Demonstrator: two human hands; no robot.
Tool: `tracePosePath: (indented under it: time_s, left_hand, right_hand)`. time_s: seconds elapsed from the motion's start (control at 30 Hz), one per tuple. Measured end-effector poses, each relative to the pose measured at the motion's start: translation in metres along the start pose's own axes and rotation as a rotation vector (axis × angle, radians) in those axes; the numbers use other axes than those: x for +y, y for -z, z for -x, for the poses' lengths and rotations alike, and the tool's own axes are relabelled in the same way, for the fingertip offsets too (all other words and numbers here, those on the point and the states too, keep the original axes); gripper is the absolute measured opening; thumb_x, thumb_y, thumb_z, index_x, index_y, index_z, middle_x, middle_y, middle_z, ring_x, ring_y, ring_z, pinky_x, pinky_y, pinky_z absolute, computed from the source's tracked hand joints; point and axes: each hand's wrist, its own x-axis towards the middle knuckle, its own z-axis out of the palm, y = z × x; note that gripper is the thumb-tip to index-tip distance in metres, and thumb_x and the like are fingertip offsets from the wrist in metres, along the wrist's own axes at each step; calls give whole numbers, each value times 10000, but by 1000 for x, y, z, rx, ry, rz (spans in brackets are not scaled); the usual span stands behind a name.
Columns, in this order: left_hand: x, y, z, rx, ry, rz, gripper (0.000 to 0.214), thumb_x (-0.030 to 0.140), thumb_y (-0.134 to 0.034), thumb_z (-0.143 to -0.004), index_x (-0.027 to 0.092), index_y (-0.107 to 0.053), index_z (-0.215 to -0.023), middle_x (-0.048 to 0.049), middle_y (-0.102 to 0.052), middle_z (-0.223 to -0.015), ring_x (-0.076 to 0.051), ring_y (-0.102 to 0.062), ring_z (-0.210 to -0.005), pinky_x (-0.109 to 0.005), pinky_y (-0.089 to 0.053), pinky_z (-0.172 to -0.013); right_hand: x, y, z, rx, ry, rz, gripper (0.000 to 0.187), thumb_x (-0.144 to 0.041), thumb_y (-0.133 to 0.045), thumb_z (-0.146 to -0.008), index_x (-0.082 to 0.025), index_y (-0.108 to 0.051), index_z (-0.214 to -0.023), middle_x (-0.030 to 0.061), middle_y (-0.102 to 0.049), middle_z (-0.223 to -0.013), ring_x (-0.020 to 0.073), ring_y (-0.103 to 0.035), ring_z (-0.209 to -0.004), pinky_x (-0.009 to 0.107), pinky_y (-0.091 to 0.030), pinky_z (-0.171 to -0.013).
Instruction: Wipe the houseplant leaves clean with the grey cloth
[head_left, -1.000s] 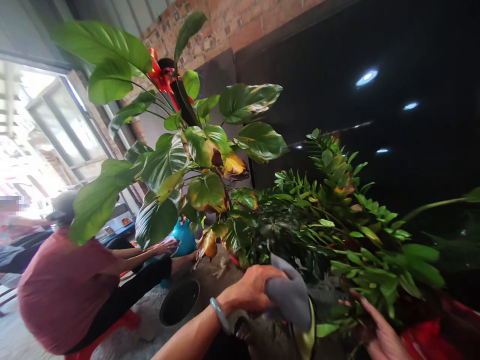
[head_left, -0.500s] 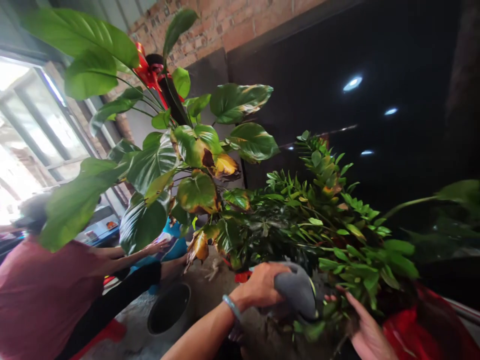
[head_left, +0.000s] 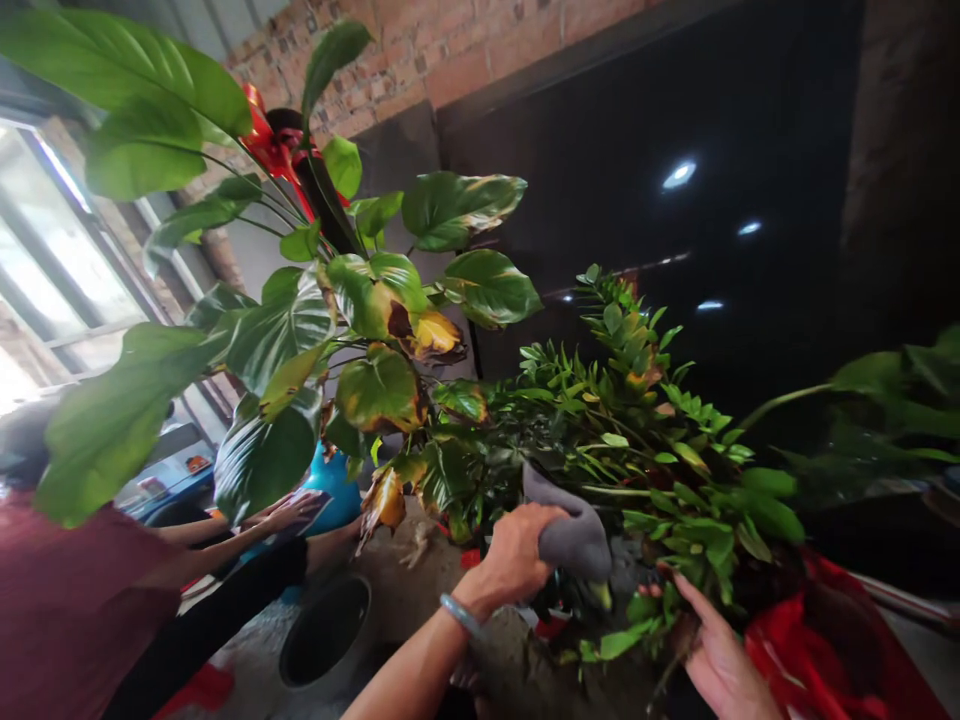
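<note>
Brick wall, dark panel; potted plants.
My left hand (head_left: 517,555) grips grey cloth (head_left: 570,530); right hand (head_left: 716,655) spread under ZZ fronds (head_left: 660,470); hard wiping could snap stems.

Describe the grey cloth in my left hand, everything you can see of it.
The grey cloth looks soft and plain, like microfibre, bunched into a rounded wad with one corner sticking up. The left hand grips it from the left and presses it against the small-leaved plant. A leaf tip shows just beneath it.
</note>
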Motion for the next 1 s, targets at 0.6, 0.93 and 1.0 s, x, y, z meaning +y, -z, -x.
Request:
tracePosePath:
  time_s: [0.6,0.93,1.0]
  left_hand:
    - [31,-42,9,94,170,65,479,128,-555,-618,215,-644,-1081,-57,-683,-1016,-254,-603,-947,-366,-470,-849]
    - [23,-42,-21,38,345,817,352,121,-695,-454,142,-678,-804,5,-668,-729,-180,-575,-717,-275,-453,-700]
    - [20,-35,-21,-31,355,960,345,146,-687,-444,148,-691,-789,8,-672,-705,-170,-566,-681,-269,-450,-670]
  right_hand:
    - [-1,4,1,2,23,-29,287,-212,-836,-407,-178,-689,-652,13,-719,-603,234,-686,-634,297,-544,-542]
    - [-3,13,-3,-92,-16,-13,244,-322,-803,-448,-222,-695,-641,81,-733,-670,348,-672,-901,436,-553,-739]
    - [-3,11,-2,-119,-3,-14,249,-343,-800,-465,-230,-703,-665,78,-738,-693,353,-658,-944,456,-540,-771]
